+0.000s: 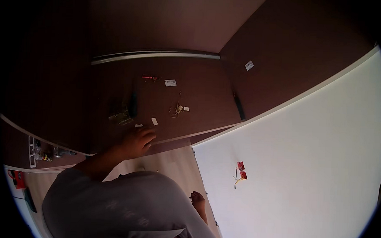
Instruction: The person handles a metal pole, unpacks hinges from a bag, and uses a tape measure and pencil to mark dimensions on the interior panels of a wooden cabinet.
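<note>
My left hand [139, 143] is at the front edge of a dark brown shelf [209, 85], its fingers curled in, and what they may hold is hidden. Close to its knuckles lies a small white paper piece [139, 125], with a white slip [154, 121] just beyond. Several brass-coloured metal fittings [121, 116] lie left of these, beside a dark bluish handle-like object [133, 103]. My right hand [198, 199] hangs low, away from the shelf, with its fingers loosely bent and apart; nothing shows in it.
Small hardware pieces [177, 111], a red item [149, 77] and a label [170, 83] lie farther back. A dark elongated tool [238, 106] is near the right side panel. On the white surface [295, 157] is a red and yellow object [241, 171]. Bottles [44, 155] stand lower left.
</note>
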A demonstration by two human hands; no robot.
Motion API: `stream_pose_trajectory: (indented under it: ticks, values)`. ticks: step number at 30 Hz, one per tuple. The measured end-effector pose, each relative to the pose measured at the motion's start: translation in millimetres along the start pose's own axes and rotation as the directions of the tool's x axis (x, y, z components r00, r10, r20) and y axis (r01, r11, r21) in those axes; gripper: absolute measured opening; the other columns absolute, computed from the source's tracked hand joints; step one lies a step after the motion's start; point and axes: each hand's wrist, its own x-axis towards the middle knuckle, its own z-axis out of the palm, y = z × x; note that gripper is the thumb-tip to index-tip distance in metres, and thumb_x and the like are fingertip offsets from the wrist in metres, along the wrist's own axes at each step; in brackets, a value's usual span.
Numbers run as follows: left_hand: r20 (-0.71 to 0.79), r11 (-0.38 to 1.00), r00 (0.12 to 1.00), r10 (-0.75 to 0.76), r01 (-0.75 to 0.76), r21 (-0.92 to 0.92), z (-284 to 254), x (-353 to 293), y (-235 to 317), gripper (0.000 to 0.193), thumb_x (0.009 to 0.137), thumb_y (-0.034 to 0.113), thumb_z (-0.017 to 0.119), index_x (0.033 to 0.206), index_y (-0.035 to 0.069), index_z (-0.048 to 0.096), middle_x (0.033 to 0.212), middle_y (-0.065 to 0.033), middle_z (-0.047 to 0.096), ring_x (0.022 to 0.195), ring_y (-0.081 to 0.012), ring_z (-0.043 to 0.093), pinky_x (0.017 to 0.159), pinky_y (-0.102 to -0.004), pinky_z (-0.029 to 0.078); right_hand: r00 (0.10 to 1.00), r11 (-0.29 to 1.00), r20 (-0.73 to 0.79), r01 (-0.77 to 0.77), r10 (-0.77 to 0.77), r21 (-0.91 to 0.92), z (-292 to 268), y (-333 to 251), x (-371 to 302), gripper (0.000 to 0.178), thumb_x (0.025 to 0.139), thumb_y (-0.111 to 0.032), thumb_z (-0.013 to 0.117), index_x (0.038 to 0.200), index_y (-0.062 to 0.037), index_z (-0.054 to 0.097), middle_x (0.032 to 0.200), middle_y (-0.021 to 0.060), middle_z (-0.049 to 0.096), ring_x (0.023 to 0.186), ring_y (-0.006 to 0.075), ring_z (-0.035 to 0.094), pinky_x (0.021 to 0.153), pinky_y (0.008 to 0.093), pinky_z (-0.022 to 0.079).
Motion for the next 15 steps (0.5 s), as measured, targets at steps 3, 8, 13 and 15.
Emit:
stream_pose_trajectory:
  ticks: [3, 8, 13, 15]
  values:
    - [0.083, 0.999, 0.996, -0.043, 0.04, 0.03, -2, 12, 1, 0.05, 0.082, 0.023, 0.077, 0.128, 0.01, 0.063, 0.139, -0.0111, 0.055, 0.134, -0.032, 0.05, 0.11, -0.0508, 0.043, 0.938, 0.934, -0.084, 0.322, -0.337, -0.154, -21, -62, 69, 0.022, 0.099, -0.012, 0.059, 0.113, -0.0023, 0.072, 0.098, 0.0118, 0.077, 0.086, 0.0196, 0.075, 0.078, 0.0326, 0.059]
    - [0.174, 0.995, 0.982, -0.067, 0.053, 0.082, 6, 23, -4, 0.053, 0.085, 0.03, 0.077, 0.131, 0.008, 0.062, 0.146, -0.0124, 0.052, 0.142, -0.0336, 0.044, 0.116, -0.0524, 0.038, 0.764, 0.791, -0.209, 0.602, -0.61, -0.11, -56, -215, 176, 0.019, 0.094, 0.004, 0.058, 0.108, -0.0022, 0.069, 0.101, 0.0125, 0.074, 0.084, 0.0215, 0.074, 0.071, 0.0312, 0.058]
    - [0.046, 0.967, 0.98, -0.193, 0.182, 0.178, 3, 19, 12, 0.056, 0.084, 0.034, 0.078, 0.131, 0.007, 0.064, 0.146, -0.013, 0.055, 0.142, -0.0343, 0.046, 0.119, -0.054, 0.035, 0.415, 0.385, 0.134, 0.901, -0.9, -0.202, -49, -339, 289, 0.022, 0.089, 0.0, 0.066, 0.109, -0.0058, 0.069, 0.114, 0.0151, 0.07, 0.101, 0.0365, 0.068, 0.083, 0.0433, 0.058]
    - [0.009, 0.935, 0.963, -0.269, 0.259, 0.242, 9, 20, 15, 0.06, 0.081, 0.034, 0.079, 0.132, 0.008, 0.063, 0.145, -0.0131, 0.056, 0.139, -0.0352, 0.049, 0.118, -0.0549, 0.036, 0.383, 0.307, 0.255, 0.906, -0.888, -0.292, -29, -366, 316, 0.026, 0.089, -0.008, 0.068, 0.115, -0.0077, 0.069, 0.129, 0.0156, 0.064, 0.113, 0.0369, 0.064, 0.091, 0.0464, 0.055]
